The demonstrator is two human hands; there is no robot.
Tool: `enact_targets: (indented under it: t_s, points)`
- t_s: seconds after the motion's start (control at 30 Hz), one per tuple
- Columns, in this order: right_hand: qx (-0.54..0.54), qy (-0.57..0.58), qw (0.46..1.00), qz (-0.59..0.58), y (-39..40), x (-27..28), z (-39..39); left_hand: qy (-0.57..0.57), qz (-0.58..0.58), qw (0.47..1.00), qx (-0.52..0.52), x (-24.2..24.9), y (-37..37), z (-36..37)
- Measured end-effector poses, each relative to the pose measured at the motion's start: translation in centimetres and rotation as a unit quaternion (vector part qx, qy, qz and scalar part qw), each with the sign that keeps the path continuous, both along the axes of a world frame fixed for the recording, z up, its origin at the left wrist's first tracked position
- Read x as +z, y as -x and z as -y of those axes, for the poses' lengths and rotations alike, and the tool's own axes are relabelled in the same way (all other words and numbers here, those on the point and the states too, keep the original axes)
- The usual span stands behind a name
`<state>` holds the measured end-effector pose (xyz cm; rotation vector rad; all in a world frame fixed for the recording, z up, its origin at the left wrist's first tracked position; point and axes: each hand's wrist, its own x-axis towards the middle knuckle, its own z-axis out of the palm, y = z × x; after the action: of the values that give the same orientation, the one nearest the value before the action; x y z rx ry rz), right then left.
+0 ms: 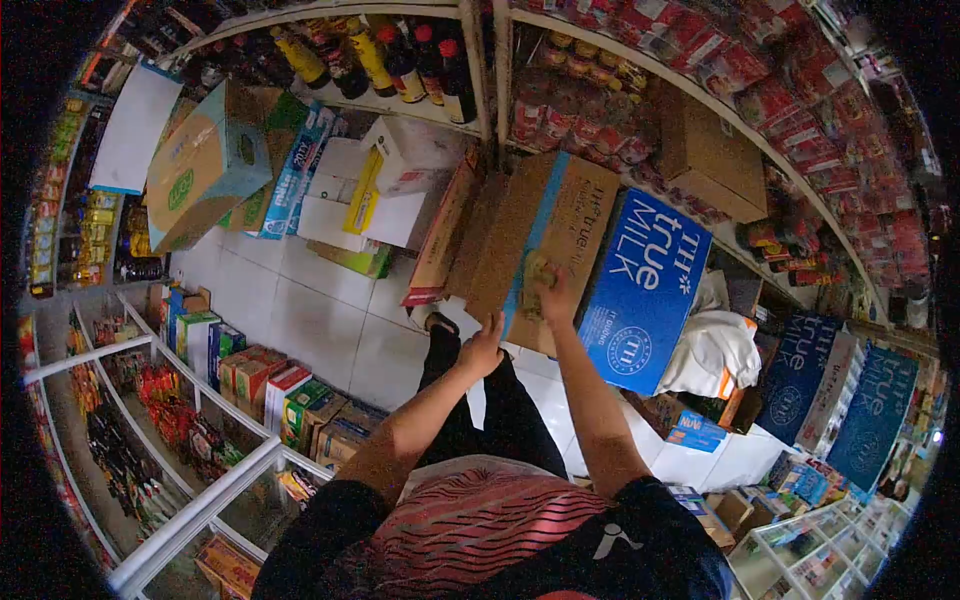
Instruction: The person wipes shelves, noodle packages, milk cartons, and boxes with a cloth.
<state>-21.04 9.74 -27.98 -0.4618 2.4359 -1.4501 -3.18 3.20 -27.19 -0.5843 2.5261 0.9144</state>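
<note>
A brown cardboard carton (pixel 590 205) with "TH true" printing and a blue strip (pixel 540 225) along it lies in front of me. My right hand (pixel 556 298) is over its top, closed around a roundish, yellowish-brown thing that looks like a roll of tape (pixel 541 270). At the carton's near edge is my left hand (pixel 483 350), its fingers stretched out by the lower end of the strip. It appears to hold nothing. Right of the carton stands a blue TH true MILK carton (pixel 640 290), close to my right forearm.
Shelves with bottles (pixel 400 65) and red-labelled packs (pixel 700 50) run along the far side. More cartons (pixel 205 165) stand on the white tiled floor (pixel 320 320) to the left. A white bag (pixel 715 355) lies right of the blue carton. A white-framed rack (pixel 200 490) is at lower left.
</note>
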Motion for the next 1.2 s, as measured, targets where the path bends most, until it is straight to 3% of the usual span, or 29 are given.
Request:
enact_targets:
  t_s: [0.07,0.13,0.17,0.2,0.27,0.3,0.33,0.37,0.43,0.5,0.6,0.67,0.73,0.77,0.83,0.87,0.9,0.97,1.07,1.13,1.2]
  points:
    - [-0.023,-0.04,0.998,0.031,-2.9,0.9,-0.5,-0.015,-0.008,1.0,0.01,-0.1,-0.8,0.0]
    - [0.06,-0.181,0.976,-0.101,-4.3,1.7,-1.7,-0.013,0.025,0.999,0.024,1.0,-0.9,-0.5]
    - [0.099,-0.21,0.964,-0.131,-4.8,2.7,-2.0,-0.051,0.011,0.998,0.031,-1.1,-1.7,-0.6]
    - [0.139,-0.232,0.948,-0.167,-5.0,3.7,-1.9,-0.071,0.021,0.996,0.042,-0.1,-1.5,-0.6]
    - [0.213,-0.092,0.952,-0.197,-4.1,3.7,-2.0,-0.055,-0.003,0.998,0.039,-0.1,-1.6,-0.8]
    - [0.301,-0.095,0.916,-0.249,-3.0,4.0,-1.8,-0.038,0.016,0.999,0.02,0.6,-1.5,-0.7]
    - [0.381,-0.102,0.869,-0.298,-1.6,3.9,-1.5,-0.026,-0.059,0.997,0.039,-0.7,-2.3,-1.1]
    - [0.406,-0.104,0.86,-0.293,0.1,3.5,-0.4,-0.027,-0.083,0.995,0.04,-0.2,-2.7,-1.3]
    - [0.376,-0.145,0.855,-0.328,3.8,2.2,0.8,-0.033,-0.007,0.999,0.001,1.8,-2.4,-0.7]
    - [0.265,-0.215,0.862,-0.375,8.2,0.3,2.0,-0.044,-0.011,0.999,-0.008,1.6,-2.8,-0.5]
    - [0.141,-0.282,0.9,-0.3,11.1,-0.5,4.0,-0.048,-0.048,0.998,-0.012,-0.8,-3.5,-1.1]
    - [0.148,-0.284,0.907,-0.274,8.9,-0.6,3.9,-0.037,-0.082,0.996,-0.011,-0.4,-3.2,-0.1]
    - [0.225,-0.253,0.906,-0.254,3.8,-0.5,2.8,-0.105,0.056,0.992,-0.031,4.8,-1.1,1.6]
    - [0.279,-0.233,0.901,-0.238,1.2,-0.2,2.4,-0.105,0.047,0.993,-0.027,3.4,-1.4,1.5]
    - [0.423,-0.162,0.864,-0.222,-4.1,0.6,1.4,-0.13,-0.068,0.989,-0.009,-1.8,-3.0,-0.2]
    - [0.5,-0.119,0.823,-0.244,-5.6,0.7,1.2,-0.109,-0.016,0.991,-0.078,-2.4,-3.2,-0.4]
    - [0.558,-0.061,0.75,-0.349,-6.4,0.5,1.5,-0.11,-0.021,0.991,-0.076,-2.7,-3.8,-0.7]
    - [0.585,-0.064,0.735,-0.338,-5.6,-0.2,2.3,-0.036,-0.224,0.974,-0.021,-3.2,-5.3,-1.5]
    - [0.627,-0.156,0.719,-0.256,-2.1,-2.0,4.6,-0.087,-0.17,0.981,-0.004,-3.7,-5.0,-2.2]
    - [0.586,-0.285,0.732,-0.197,1.1,-3.1,7.6,-0.129,-0.128,0.983,0.016,-3.0,-5.1,-2.3]
    - [0.516,-0.402,0.741,-0.151,4.2,-3.4,10.7,-0.114,-0.156,0.98,0.04,-2.9,-5.0,-2.7]
